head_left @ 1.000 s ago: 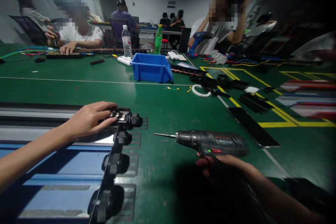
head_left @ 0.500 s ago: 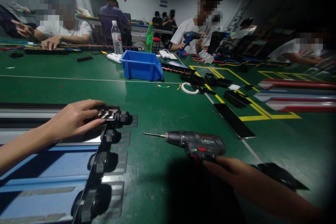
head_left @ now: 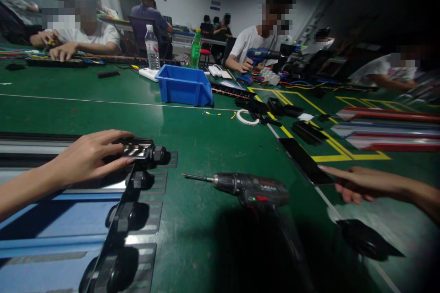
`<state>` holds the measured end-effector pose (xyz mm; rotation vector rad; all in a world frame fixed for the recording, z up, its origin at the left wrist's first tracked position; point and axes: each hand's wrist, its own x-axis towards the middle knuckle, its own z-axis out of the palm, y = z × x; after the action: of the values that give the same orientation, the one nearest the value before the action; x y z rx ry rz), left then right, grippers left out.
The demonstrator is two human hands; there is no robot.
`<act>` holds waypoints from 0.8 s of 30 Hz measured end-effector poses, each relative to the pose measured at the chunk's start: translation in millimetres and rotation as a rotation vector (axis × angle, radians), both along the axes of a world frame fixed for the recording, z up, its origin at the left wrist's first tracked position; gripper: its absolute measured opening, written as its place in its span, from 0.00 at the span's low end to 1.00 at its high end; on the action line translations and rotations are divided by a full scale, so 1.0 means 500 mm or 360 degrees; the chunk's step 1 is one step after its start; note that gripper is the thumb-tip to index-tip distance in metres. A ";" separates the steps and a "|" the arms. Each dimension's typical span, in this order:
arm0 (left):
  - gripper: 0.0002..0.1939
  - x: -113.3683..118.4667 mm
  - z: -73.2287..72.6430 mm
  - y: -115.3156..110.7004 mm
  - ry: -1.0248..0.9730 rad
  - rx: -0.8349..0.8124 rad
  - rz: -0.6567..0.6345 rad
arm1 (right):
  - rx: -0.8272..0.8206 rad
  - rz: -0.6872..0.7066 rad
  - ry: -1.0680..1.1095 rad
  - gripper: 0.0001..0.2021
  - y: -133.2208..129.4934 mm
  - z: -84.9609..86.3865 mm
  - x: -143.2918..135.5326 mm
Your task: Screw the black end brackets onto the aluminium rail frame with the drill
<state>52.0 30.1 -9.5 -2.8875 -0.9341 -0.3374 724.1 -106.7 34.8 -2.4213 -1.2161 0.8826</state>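
Observation:
My left hand (head_left: 98, 153) lies over the end of the topmost of several long metal profiles, its fingers stretched and resting on the profile's shiny end section (head_left: 135, 150). Black cable glands (head_left: 129, 216) stick out of the profiles' end plates, beside flat slotted tabs (head_left: 149, 219). A black cordless drill (head_left: 252, 187) with a long bit lies on the green table, untouched, its bit toward the glands. At the right, my right hand (head_left: 367, 181) has its index finger stretched to the near corner of a black smartphone (head_left: 304, 160); the other fingers curl loosely, holding nothing.
A blue bin (head_left: 185, 87) stands mid-table, with a white ring (head_left: 247, 117) and black parts (head_left: 309, 132) to its right. Near my right arm lies a black object (head_left: 369, 238). Red and silver profiles (head_left: 395, 128) lie farther right. Co-workers sit across the table, one holding a blue drill (head_left: 263, 56).
My right hand has let go of the black drill and moved right and up to the smartphone. The drill stays on the table. My left hand keeps its place on the profile.

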 end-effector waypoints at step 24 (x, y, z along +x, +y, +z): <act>0.13 -0.004 -0.009 0.006 -0.0050 0.0018 -0.0006 | -0.0717 0.0379 -0.0004 0.37 0.039 -0.077 0.128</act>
<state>49.9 32.9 -13.8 -2.8820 -0.9290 -0.3878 788.2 -87.1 -3.9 -2.6442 -1.4590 1.3504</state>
